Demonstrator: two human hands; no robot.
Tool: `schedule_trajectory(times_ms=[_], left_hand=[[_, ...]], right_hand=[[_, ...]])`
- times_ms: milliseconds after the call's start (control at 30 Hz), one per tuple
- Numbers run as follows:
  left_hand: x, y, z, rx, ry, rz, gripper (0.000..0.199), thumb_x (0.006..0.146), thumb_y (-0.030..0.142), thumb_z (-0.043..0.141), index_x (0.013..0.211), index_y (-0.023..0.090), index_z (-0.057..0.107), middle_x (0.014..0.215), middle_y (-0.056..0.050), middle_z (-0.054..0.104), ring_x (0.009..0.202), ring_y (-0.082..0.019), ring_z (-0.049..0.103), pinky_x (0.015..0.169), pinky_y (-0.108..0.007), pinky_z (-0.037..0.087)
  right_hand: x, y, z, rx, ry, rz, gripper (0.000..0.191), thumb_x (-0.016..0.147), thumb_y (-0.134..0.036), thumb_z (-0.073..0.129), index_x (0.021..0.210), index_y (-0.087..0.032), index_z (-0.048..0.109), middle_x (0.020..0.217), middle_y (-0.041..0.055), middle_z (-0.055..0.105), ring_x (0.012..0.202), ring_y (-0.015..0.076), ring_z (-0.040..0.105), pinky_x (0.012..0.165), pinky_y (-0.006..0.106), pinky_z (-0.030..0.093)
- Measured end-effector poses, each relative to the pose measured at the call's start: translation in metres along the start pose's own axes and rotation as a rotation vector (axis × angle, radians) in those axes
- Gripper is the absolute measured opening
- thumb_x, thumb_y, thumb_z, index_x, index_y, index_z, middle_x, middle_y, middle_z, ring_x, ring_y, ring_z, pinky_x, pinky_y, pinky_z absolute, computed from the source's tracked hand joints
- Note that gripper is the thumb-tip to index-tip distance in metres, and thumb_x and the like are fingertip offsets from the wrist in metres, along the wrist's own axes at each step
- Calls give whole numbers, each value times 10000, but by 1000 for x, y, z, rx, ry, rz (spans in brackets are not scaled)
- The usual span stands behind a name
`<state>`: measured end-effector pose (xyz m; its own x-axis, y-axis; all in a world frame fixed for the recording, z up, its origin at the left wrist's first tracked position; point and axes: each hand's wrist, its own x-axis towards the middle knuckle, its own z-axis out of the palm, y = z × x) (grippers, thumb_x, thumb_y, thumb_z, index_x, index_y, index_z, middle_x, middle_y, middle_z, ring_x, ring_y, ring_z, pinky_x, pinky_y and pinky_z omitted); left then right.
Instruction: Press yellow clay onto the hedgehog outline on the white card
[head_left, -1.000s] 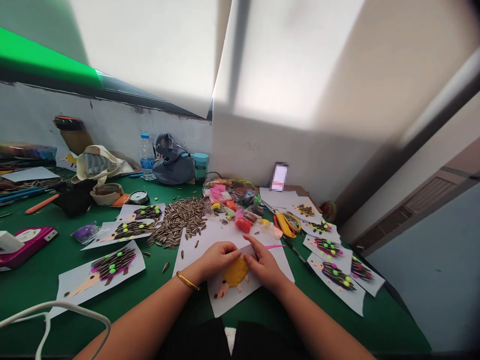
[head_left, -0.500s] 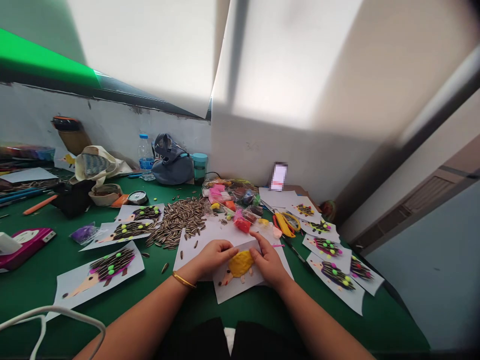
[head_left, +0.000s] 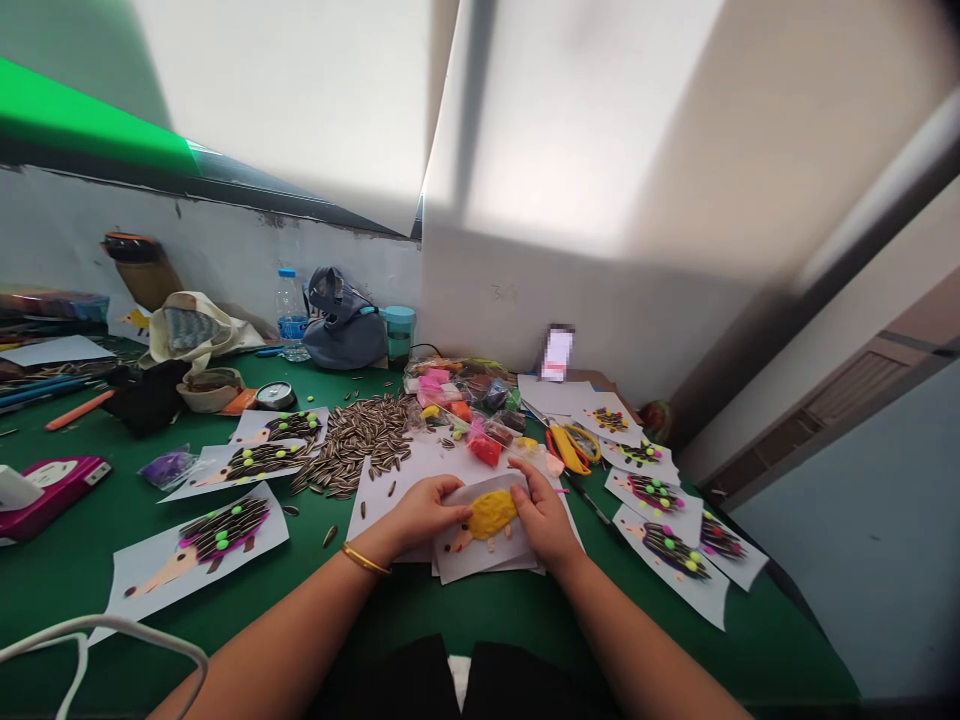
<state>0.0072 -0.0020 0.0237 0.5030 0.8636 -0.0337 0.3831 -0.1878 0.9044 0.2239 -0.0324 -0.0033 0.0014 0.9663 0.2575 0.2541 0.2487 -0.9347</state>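
A white card (head_left: 459,566) carries a yellow clay hedgehog body (head_left: 491,515) with a peach face and small feet. My left hand (head_left: 427,512) grips the card's left side, its thumb by the yellow clay. On the right side my right hand (head_left: 541,512) holds the same card, thumb at the clay's edge and fingers behind. Under the card lie white sheets (head_left: 382,505) on the green table. A heap of striped sunflower seeds (head_left: 360,440) is beyond my left hand.
Bagged coloured clay (head_left: 486,445) and yellow scissors (head_left: 571,448) lie beyond my hands. Finished hedgehog cards stand left (head_left: 150,590) and right (head_left: 705,590). A magenta power strip (head_left: 64,490), bottle (head_left: 291,320), blue bag (head_left: 345,335) and phone (head_left: 556,355) are farther out.
The card has moved slightly up and to the right and turned a little, with both hands still on it. Surrounding objects have stayed put.
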Motion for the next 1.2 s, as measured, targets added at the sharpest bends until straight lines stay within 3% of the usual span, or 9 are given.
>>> schedule_trajectory(times_ms=[300, 567, 733, 1000, 1100, 1200], left_hand=[[1, 0, -1, -30, -25, -24, 365, 750, 525, 588, 754, 161, 621, 720, 3, 595, 664, -158, 526, 568, -238, 385], [1, -1, 0, 3, -26, -73, 313, 669, 444, 650, 775, 149, 633, 730, 9, 605, 669, -164, 533, 562, -238, 384], [2, -1, 0, -91, -4, -30, 340, 732, 485, 600, 783, 151, 642, 743, 1, 619, 674, -158, 545, 585, -241, 408], [2, -5, 5, -156, 34, -40, 331, 655, 435, 711, 846, 169, 666, 753, -11, 677, 687, -190, 624, 622, -276, 469], [3, -5, 4, -126, 68, -24, 314, 661, 411, 708, 862, 173, 670, 798, -19, 696, 747, -203, 641, 651, -277, 486], [5, -7, 2, -70, 174, 4, 288, 714, 378, 662, 920, 178, 674, 907, -35, 710, 839, -213, 649, 709, -279, 498]], right_hand=[[0, 0, 0, 9, 20, -8, 434, 912, -369, 490, 1314, -209, 522, 1344, 86, 555, 1199, 255, 542, 1017, 400, 441], [-1, 3, 2, 6, 22, 21, 435, 914, -392, 491, 1311, -217, 525, 1293, 78, 595, 1141, 253, 578, 944, 374, 485], [0, 4, 1, -9, 36, 1, 432, 914, -384, 489, 1313, -223, 524, 1331, 72, 570, 1175, 252, 557, 967, 379, 471], [-1, 3, 2, -24, 55, 8, 422, 919, -388, 477, 1307, -229, 526, 1316, 73, 577, 1146, 243, 575, 953, 373, 474], [0, 4, 2, -63, 71, -5, 416, 906, -379, 479, 1286, -222, 542, 1293, 73, 588, 1132, 238, 576, 944, 362, 471], [1, 3, 1, -124, 74, 25, 403, 890, -385, 470, 1242, -208, 555, 1119, 69, 654, 948, 222, 624, 789, 324, 505]])
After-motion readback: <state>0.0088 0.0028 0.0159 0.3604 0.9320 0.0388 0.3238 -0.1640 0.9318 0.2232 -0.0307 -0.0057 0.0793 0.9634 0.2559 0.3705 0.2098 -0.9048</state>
